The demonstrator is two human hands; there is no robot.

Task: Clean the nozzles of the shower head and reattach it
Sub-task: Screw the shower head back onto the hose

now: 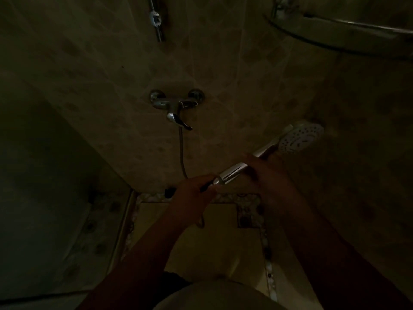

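The scene is dim. A chrome shower head (297,137) with a white round nozzle face points up and to the right, its face turned toward me. My right hand (266,171) grips its chrome handle around the middle. My left hand (194,189) pinches the dark hose end where it meets the base of the handle (223,177). The hose (182,153) runs down from the wall mixer and loops below my left hand.
A chrome mixer tap (176,104) with a lever is fixed to the tiled wall. A slide rail with a holder (155,19) is at the top. A curved chrome bar (335,25) crosses the top right. A floor drain (244,220) sits below.
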